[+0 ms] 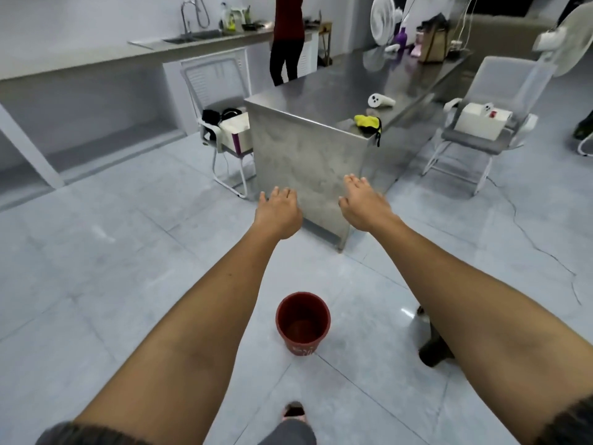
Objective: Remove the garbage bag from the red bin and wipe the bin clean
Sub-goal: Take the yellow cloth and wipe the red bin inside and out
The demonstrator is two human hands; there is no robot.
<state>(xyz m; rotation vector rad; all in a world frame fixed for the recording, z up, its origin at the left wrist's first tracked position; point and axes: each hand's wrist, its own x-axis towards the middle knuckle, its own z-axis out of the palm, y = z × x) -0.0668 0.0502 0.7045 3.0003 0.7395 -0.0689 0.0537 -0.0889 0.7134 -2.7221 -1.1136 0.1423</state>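
The left grip [279,210] and the right grip [364,203], both bare hands, reach forward at arm's length with palms down. Each is wide, its fingers straight and loosely spread, and holds nothing. A gap of open air lies between them. Both hover in front of the end panel of a steel desk [321,101], the right one near its vertical corner edge.

Below and between the forearms, the red bin [303,319] stands upright on the tiled floor [128,252], well apart from both hands. Its round rim faces up and its inside shows bare red wall and bottom. Open tile surrounds it on the left and front. To its right a dark object [433,343] sits on the floor, partly hidden by the right forearm; what it is cannot be told. A foot [294,411] shows near the bottom edge.

On the desk's near edge lies a yellow cloth [367,122], with a black strap hanging over the side. A white controller [380,101] lies farther in. A white chair [224,91] stands just beside the desk on the left, and another chair [494,101] on the right carries a white box. Wide floor runs left toward a long wall counter [96,59]. A standing person [287,36] is at the far end.
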